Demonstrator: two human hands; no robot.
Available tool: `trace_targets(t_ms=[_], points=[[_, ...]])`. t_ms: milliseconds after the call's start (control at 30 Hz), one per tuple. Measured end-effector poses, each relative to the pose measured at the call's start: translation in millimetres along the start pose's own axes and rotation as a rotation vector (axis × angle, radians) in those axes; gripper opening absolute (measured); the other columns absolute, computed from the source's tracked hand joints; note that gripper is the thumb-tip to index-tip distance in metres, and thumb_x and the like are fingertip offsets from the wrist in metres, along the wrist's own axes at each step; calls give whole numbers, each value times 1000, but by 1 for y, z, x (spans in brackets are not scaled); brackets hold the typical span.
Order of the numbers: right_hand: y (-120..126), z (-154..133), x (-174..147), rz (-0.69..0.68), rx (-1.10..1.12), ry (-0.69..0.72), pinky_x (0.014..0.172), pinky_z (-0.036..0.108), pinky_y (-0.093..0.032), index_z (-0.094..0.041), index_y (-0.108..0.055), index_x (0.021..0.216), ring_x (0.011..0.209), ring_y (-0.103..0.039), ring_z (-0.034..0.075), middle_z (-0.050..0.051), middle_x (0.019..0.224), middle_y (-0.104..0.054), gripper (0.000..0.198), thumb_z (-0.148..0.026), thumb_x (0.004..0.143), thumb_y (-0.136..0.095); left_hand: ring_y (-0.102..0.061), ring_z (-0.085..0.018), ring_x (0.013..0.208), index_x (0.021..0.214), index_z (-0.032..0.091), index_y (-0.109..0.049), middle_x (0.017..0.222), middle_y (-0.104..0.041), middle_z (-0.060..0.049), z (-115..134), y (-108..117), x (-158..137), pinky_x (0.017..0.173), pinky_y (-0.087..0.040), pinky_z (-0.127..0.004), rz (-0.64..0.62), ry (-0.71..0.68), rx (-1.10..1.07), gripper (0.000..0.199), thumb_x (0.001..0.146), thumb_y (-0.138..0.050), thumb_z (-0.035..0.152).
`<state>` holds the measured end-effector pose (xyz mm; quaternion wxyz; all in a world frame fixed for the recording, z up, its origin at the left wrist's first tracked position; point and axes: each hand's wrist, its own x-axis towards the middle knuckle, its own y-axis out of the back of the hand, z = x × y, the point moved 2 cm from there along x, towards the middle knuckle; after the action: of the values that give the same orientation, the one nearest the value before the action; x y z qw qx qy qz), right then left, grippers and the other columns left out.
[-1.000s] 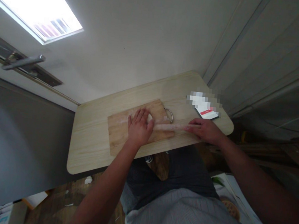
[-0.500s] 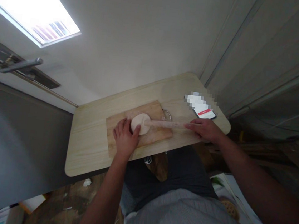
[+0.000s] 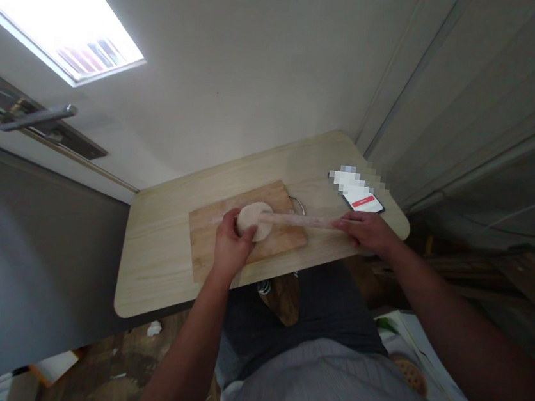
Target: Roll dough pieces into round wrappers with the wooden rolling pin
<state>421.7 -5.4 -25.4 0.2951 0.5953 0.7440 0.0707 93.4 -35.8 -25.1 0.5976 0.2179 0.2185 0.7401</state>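
Observation:
A flat, pale round of dough (image 3: 252,217) lies on a wooden cutting board (image 3: 211,245). My left hand (image 3: 234,242) grips its left edge, thumb over the near side and fingers curled around the far left. In my right hand (image 3: 363,229) is the right end of a thin wooden rolling pin (image 3: 301,220). The pin runs leftward across the board, and its left tip rests on the dough's right half.
The board, with a metal ring handle (image 3: 300,204), sits on a light wood table (image 3: 154,258). A phone (image 3: 364,202) with a lit screen lies at the table's right end. Behind rises a white door with a lever handle (image 3: 40,117).
My left hand has drawn its fingers in and moved slightly right, closing on the dough's edge. The dough has shifted a little to the right. The rolling pin has barely moved.

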Motion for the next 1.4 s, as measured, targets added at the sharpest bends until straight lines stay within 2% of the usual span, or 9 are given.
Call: trace_targets(t_ms=[100, 300, 533, 600, 700, 900, 1067, 1233, 1400], points=[[0, 0, 0, -9, 15, 3, 50, 25, -39, -19, -68, 74, 45, -49, 11, -3, 47, -54, 40, -59, 74, -68, -66, -24, 108, 124, 19, -59, 120, -69, -10, -1, 6, 9, 95, -53, -40, -57, 84, -146, 48, 77, -67, 25], [-2, 5, 2, -44, 79, 18, 49, 25, -39, -19, -67, 74, 44, -47, 10, -4, 49, -54, 38, -56, 74, -71, -67, -24, 102, 125, 16, -66, 114, -73, -9, 0, 22, 22, 95, -52, -40, -308, 103, -164, 50, 75, -63, 20], [-1, 4, 2, -58, 64, 7, 49, 25, -38, -18, -68, 78, 46, -48, 11, -4, 50, -55, 37, -55, 75, -69, -65, -24, 107, 134, 19, -61, 122, -70, -9, 5, 20, 17, 100, -50, -42, -359, 72, -44, 57, 77, -59, 16], [-1, 2, 1, -68, 45, 18, 50, 25, -38, -17, -69, 80, 47, -50, 11, -3, 51, -56, 37, -54, 75, -68, -66, -22, 102, 136, 18, -59, 123, -69, -11, 4, 19, 14, 95, -53, -40, -323, 102, -37, 59, 77, -57, 14], [-2, -1, 0, -66, 10, 12, 52, 25, -39, -17, -70, 84, 49, -51, 12, -3, 52, -57, 38, -54, 75, -69, -66, -21, 99, 131, 16, -60, 126, -66, -13, 2, 22, 13, 89, -55, -38, -147, 112, -21, 54, 77, -55, 12], [-4, -2, 0, -89, -47, 49, 51, 26, -39, -17, -72, 86, 49, -52, 13, -2, 52, -57, 41, -57, 78, -66, -64, -22, 107, 113, 20, -67, 116, -68, -9, 17, 13, 20, 98, -50, -39, 82, -43, 22, 27, 91, -54, 28], [-6, -2, -1, -75, -54, 42, 50, 25, -39, -16, -73, 89, 48, -51, 13, -2, 50, -55, 44, -58, 79, -66, -56, -25, 119, 117, 19, -65, 121, -66, -11, 39, -14, 31, 107, -41, -41, 41, -218, 223, 30, 97, -48, 34], [-8, -3, -2, -69, -32, 17, 47, 25, -38, -17, -72, 91, 45, -50, 13, -3, 47, -54, 42, -56, 79, -67, -46, -31, 131, 131, 23, -59, 138, -57, -12, 42, -27, 34, 114, -28, -51, -28, -243, 514, 37, 99, -42, 31], [-6, 0, 0, -64, 4, 15, 47, 25, -38, -16, -69, 97, 46, -51, 12, -4, 51, -56, 43, -53, 75, -71, -44, -32, 133, 137, 27, -55, 142, -56, -10, 39, -29, 35, 114, -25, -55, -76, -217, 572, 41, 100, -36, 33]])
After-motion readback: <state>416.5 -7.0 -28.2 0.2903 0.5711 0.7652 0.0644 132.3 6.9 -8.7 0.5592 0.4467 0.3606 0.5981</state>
